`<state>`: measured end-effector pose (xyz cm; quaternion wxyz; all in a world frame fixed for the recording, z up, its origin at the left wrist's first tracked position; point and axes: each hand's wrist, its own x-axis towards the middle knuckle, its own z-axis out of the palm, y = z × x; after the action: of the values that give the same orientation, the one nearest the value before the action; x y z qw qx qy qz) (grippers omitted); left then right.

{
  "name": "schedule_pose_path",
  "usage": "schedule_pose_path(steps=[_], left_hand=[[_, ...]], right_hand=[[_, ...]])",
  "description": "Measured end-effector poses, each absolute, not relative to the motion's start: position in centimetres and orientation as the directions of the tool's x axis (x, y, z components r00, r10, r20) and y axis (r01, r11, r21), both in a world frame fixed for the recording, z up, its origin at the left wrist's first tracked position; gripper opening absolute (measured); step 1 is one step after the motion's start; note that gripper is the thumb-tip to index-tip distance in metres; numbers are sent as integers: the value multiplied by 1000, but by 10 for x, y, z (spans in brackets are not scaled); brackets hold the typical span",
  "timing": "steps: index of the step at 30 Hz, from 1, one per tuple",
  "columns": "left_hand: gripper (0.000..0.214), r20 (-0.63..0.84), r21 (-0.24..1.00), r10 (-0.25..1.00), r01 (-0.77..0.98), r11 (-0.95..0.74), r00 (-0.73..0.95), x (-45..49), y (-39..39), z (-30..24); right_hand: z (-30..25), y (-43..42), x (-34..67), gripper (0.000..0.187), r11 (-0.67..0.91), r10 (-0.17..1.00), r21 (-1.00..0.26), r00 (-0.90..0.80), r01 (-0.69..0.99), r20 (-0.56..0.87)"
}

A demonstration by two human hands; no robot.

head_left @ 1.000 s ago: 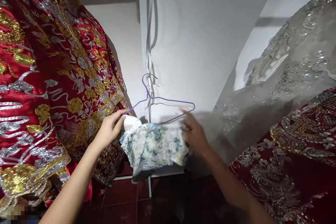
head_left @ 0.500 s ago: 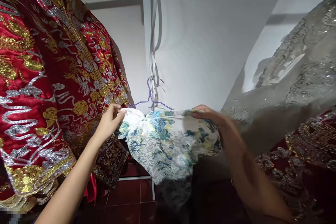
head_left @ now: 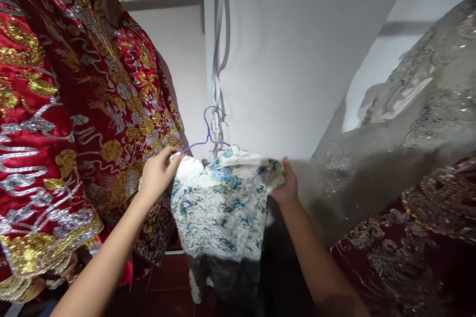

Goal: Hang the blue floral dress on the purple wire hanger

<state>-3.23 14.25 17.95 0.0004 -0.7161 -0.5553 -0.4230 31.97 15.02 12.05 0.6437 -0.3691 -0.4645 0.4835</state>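
A white dress with a blue, green and yellow floral print (head_left: 226, 208) hangs in front of me on a purple wire hanger (head_left: 208, 133). My left hand (head_left: 159, 171) is closed at the dress's left shoulder, pinching the cloth together with the end of the hanger. At the opposite side, my right hand (head_left: 286, 185) grips the short sleeve, with some of its fingers hidden behind the fabric. The hanger's hook rises in front of a pale vertical rail; whether it touches the rail I cannot tell. Shadow covers the dress's lower part.
To the left hangs a red jacket (head_left: 111, 94) with gold and silver embroidery. A pale beaded gown (head_left: 427, 104) and a dark red beaded garment (head_left: 386, 257) are on the right. Behind stand a white wall (head_left: 275, 59) and the metal rail (head_left: 216, 49). Dark red tiles cover the floor.
My right hand has moved left and lower, from the dress's top edge to its sleeve. The dress now hangs longer and narrower, its collar raised at the hanger. My left hand stays at its shoulder.
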Motion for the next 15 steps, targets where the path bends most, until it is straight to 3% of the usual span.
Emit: schedule_pose_path(steps=[3,7,9,11,12,15], left_hand=[[29,598,444,801,820,-361,29,-34,144,187],[28,643,485,766,765,-424,17,-24,150,199],[27,642,528,765,694,-490,52,-16,148,197],[25,615,574,778,606,-551,125,-8,141,189],[25,609,589,776,561,-581,164,-4,137,182],[27,637,613,727,403,-680,257,13,122,162]], right_hand=[[138,133,327,69,260,965,-849,83,-460,250],[163,101,312,79,305,926,-864,-88,-401,367],[164,85,301,75,322,841,-900,-348,-295,415],[154,74,293,61,357,699,-926,-623,-121,351],[145,71,290,51,406,674,-914,-672,-10,307],[105,69,279,33,560,801,-752,-458,347,385]])
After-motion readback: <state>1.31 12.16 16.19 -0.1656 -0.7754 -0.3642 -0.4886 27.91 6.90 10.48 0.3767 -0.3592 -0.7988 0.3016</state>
